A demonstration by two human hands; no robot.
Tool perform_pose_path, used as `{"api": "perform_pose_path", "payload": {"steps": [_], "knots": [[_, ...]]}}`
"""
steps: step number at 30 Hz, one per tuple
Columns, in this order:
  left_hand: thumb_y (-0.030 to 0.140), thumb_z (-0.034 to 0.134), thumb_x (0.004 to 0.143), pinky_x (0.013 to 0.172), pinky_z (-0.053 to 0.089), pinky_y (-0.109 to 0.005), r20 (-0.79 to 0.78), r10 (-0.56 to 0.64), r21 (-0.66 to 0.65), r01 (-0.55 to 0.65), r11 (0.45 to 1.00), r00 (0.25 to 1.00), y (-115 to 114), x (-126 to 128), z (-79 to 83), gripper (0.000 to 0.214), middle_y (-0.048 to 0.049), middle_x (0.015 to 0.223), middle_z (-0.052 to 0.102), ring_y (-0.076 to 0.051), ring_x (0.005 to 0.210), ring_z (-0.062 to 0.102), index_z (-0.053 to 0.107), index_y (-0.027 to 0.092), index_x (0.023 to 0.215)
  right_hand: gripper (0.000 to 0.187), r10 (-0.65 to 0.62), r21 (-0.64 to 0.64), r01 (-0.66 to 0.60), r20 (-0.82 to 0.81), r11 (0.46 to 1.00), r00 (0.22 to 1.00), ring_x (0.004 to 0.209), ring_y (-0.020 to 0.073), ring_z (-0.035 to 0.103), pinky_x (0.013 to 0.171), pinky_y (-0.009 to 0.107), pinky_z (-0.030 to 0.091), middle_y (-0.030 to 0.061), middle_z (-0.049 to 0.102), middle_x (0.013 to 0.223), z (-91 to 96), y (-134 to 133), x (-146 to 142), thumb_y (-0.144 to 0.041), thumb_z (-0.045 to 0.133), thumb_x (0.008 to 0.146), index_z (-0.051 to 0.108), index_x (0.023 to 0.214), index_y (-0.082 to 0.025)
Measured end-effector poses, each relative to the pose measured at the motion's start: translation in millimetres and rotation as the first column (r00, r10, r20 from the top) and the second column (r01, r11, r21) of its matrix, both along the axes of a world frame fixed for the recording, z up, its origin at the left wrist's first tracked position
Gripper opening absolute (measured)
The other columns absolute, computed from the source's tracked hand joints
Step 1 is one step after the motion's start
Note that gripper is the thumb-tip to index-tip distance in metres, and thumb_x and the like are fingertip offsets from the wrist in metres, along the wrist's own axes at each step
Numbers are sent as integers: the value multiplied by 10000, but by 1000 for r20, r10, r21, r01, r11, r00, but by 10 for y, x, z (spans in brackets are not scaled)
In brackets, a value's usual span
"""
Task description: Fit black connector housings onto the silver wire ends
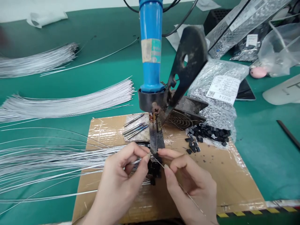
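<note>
Below the tip of an upright blue soldering iron (151,62), my two hands meet. My left hand (126,175) has its thumb and index finger pinched together just beside the tip; whatever sits between them is too small to make out. A thin silvery wire (191,198) runs from these fingertips, past my right thumb and down across the palm. My right hand (191,184) is curled round this wire, its index fingertip close to the iron's tip. Several small black pieces (154,170) lie under my fingers, at the ends of a spread of silvery wires (89,161); my hands partly hide them.
A dark metal stand (187,62) holds the iron over a cardboard sheet (211,184). Two wire bundles (70,101) lie at left. Loose black pieces (208,134) spill by a labelled plastic bag (217,81) at right. Metal tips (136,129) rest behind my left hand.
</note>
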State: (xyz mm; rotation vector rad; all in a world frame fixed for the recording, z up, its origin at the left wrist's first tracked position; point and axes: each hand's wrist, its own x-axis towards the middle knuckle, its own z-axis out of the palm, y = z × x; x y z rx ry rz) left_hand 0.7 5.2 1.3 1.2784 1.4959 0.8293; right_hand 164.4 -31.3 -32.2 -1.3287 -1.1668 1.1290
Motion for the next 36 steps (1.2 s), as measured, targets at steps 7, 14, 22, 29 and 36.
{"api": "perform_pose_path", "payload": {"steps": [7,14,22,29,36], "knots": [[154,666,930,522,379,-181,25,9,21,-9,1000,1000,5,3,6,173,36,693,659,-99,572,527,680,207,766,197,-19,10,19,-7,1000,1000,1059,252,804,859,323,627,111,807,1229,34,25,-29,-149,662,950,613,774,-224],[191,683,918,514,350,-207,13,6,-15,-6,1000,1000,14,17,75,171,22,683,656,-107,558,490,685,196,748,209,-32,15,32,7,999,999,1012,211,809,836,271,603,73,815,1207,53,26,-34,-155,658,958,609,767,-223],[210,718,871,526,304,-234,21,113,-55,-112,992,993,-11,82,130,141,35,659,649,-106,556,443,693,204,731,202,-72,34,72,6,997,997,1021,249,808,736,282,619,105,819,1180,46,9,-69,-176,660,950,604,761,-224],[197,743,849,518,317,-234,34,126,-51,-125,991,991,-6,74,134,129,20,686,685,-112,567,499,700,204,728,205,-61,47,61,4,997,998,941,238,815,769,315,631,105,816,1185,40,10,-72,-176,659,946,601,756,-227],[184,756,834,527,365,-218,61,129,-40,-127,991,990,3,79,137,127,15,712,715,-114,587,558,705,202,719,213,-71,48,71,12,996,997,999,236,805,779,292,605,93,816,1165,50,9,-78,-183,655,960,608,758,-230]]}}
